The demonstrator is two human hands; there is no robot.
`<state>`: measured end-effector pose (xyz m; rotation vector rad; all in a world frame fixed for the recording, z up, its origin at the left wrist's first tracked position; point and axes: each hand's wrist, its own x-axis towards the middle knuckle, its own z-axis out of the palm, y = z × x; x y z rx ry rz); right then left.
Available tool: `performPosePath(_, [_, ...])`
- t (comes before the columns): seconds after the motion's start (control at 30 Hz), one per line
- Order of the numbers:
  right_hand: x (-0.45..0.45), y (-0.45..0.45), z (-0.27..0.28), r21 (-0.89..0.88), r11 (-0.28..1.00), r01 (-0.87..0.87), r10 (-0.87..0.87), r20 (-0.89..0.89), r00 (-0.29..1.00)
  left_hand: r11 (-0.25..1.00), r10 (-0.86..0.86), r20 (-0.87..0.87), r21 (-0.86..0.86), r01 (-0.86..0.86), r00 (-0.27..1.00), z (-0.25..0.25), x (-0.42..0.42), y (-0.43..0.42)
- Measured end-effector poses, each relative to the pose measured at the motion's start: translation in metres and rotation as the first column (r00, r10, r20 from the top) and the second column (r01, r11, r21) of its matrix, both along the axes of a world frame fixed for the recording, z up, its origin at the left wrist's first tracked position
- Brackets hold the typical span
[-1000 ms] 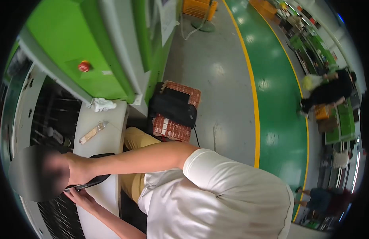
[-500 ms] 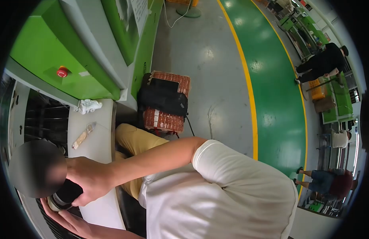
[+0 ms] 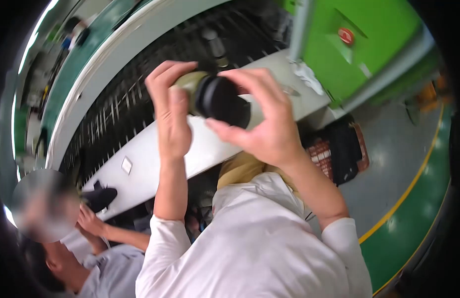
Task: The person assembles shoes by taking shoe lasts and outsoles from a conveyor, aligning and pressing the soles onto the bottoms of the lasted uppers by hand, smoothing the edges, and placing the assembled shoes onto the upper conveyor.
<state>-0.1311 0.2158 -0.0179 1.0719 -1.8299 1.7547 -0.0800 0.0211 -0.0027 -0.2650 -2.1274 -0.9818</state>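
Held up over the white ledge (image 3: 205, 149) is a black and olive shoe-like item (image 3: 222, 102), seen partly end on and blurred. My left hand (image 3: 170, 109) grips its olive part, with fingers and thumb on either side. On the black part is my right hand (image 3: 264, 111), its thumb below and its fingers above. The exact shape of the item is hard to make out. Behind it, on the dark slatted conveyor (image 3: 115, 109), lies a greyish item (image 3: 216, 47), also blurred.
At left, a co-worker's hand (image 3: 91, 221) is by a black shoe (image 3: 100, 198). A small white card (image 3: 126, 165) and a crumpled white cloth (image 3: 307, 77) lie on the ledge. A green machine (image 3: 359, 54) with a red button stands right, near a reddish-brown stack (image 3: 321, 156) under black cloth.
My view has swung left, bringing the conveyor and a co-worker into sight. Both hands have come up in front of me, still holding the black and olive item.
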Motion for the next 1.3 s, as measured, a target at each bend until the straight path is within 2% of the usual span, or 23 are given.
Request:
performPosePath(0.2, [-0.002,-0.01,0.012,0.103,0.994,0.032,-0.031,-0.014,0.999,0.995,-0.018,-0.032,0.098,0.021,0.999,-0.002,-0.007,-0.005])
performPosePath(0.6, [-0.003,-0.02,0.017,0.155,0.987,0.043,-0.044,0.005,0.999,0.993,-0.029,-0.001,0.116,0.029,1.0,-0.007,-0.006,-0.018])
performPosePath(0.8, [0.0,-0.021,0.019,0.164,0.986,0.021,-0.028,0.035,0.999,0.999,-0.012,0.019,0.038,0.011,1.0,-0.006,0.0,-0.021])
performPosePath(0.9, [0.004,-0.021,0.021,0.17,0.985,0.036,-0.041,0.027,0.999,0.997,-0.051,-0.028,0.057,0.052,0.998,-0.007,0.0,-0.022])
performPosePath(1.0, [0.008,-0.02,0.02,0.187,0.98,0.063,-0.061,-0.016,0.998,0.994,-0.03,-0.001,0.108,0.03,1.0,-0.002,0.008,-0.015])
performPosePath(1.07, [0.012,-0.019,0.017,0.196,0.978,0.067,-0.063,-0.03,0.998,1.0,-0.007,-0.032,-0.019,0.006,0.999,-0.005,0.012,-0.018])
performPosePath(1.13, [0.017,-0.016,0.014,0.198,0.979,0.058,-0.054,-0.024,0.998,0.997,0.022,-0.037,-0.066,-0.025,0.999,-0.005,0.016,-0.015])
performPosePath(1.23, [0.02,-0.016,0.007,0.156,0.987,0.036,-0.032,-0.027,0.999,0.998,0.061,-0.025,-0.035,-0.061,0.998,-0.004,0.021,-0.004])
performPosePath(1.3, [0.021,-0.017,0.003,0.132,0.991,0.03,-0.025,-0.039,0.999,0.994,0.059,-0.045,-0.088,-0.063,0.997,-0.007,0.02,-0.006])
